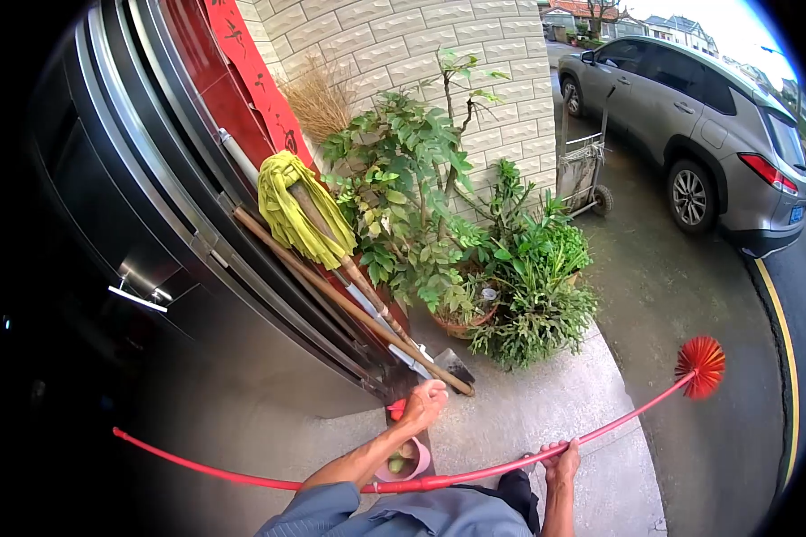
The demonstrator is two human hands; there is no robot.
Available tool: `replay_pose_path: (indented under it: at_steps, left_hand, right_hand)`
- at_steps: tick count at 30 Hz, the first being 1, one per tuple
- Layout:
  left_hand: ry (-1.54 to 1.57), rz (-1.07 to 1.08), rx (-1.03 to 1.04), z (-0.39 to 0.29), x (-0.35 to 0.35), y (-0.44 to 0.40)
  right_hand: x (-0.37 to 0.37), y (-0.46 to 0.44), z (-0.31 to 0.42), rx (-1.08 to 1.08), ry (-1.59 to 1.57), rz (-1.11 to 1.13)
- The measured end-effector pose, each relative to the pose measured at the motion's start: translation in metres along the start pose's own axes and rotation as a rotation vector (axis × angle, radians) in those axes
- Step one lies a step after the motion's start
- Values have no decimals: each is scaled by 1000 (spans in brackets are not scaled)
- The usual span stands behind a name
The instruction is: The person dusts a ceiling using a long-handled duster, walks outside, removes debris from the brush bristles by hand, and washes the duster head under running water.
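My right hand (561, 461) is closed around the red pole of a long-handled round brush (600, 431). The brush's red bristle head (701, 367) sticks out to the right, and its pole runs across my front and under my left forearm to the far left. My left hand (425, 404) is closed in a loose fist, close to the lower end of a wooden pole (367, 319). What it grips, if anything, is hidden. Just below that hand are a small red object (397, 410) and a pink bucket (409, 459) with greenish things inside.
A yellow-green mop (297, 210) and other poles lean by the dark metal door (161, 242). A dustpan (454, 367) rests on the floor. Potted plants (537, 295) line the brick wall (412, 40). Farther off are a hand cart (582, 170) and a parked grey car (690, 116).
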State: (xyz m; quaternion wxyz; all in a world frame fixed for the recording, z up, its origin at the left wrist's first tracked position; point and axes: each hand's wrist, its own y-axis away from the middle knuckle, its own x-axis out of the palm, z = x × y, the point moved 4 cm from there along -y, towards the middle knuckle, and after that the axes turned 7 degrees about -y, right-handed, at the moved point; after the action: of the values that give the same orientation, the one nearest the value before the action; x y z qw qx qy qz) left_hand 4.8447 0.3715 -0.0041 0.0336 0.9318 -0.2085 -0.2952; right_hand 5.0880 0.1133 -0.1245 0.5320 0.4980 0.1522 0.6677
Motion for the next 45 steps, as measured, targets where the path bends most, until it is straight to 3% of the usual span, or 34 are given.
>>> replay_pose_path:
  at_steps: [2,3,7,24,33,45]
  left_hand:
    - [-23,-164,9,-37,-21,-18]
    - [121,-168,-71,-59,-32,-21]
    - [115,-369,-21,-95,-73,-51]
    - [12,-813,94,-172,-223,-114]
    - [-122,-918,155,-201,-286,-170]
    - [-178,-979,308,-239,-380,-346]
  right_hand:
    - [-1,-24,17,12,30,-8]
    - [0,-35,24,37,-20,48]
    - [17,-59,56,67,47,70]
    - [79,-116,83,159,111,87]
    - [112,-148,73,200,98,61]
    - [230,-206,50,197,185,-1]
